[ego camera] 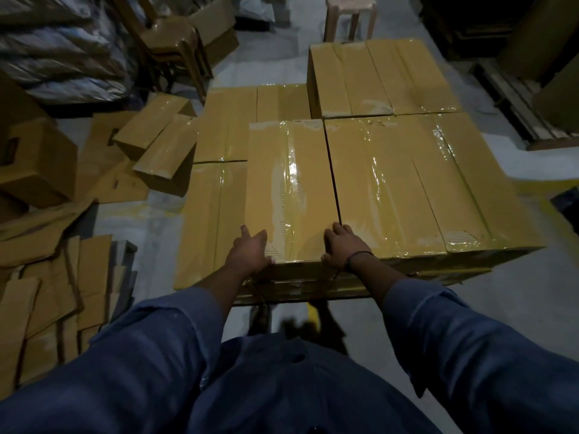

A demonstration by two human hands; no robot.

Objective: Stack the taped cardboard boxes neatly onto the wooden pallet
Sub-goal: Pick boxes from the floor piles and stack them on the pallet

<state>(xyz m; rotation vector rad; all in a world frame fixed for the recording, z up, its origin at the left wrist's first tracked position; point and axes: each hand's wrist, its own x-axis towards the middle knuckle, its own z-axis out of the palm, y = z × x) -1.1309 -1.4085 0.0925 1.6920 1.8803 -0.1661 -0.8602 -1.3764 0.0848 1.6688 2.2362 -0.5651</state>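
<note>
Tan taped cardboard box (291, 189): left hand (247, 252) flat vs its side, right hand (344, 245) curled over near corner, prob. squaring it w/ glossy-taped neighbour box (407, 183) beside right hand.

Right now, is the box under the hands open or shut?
Shut: the box has tape along its closed top seam.

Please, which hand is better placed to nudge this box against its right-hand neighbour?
Likely left: the left hand rests on the free outer corner of the box; the right hand sits against the neighbouring box.
</note>
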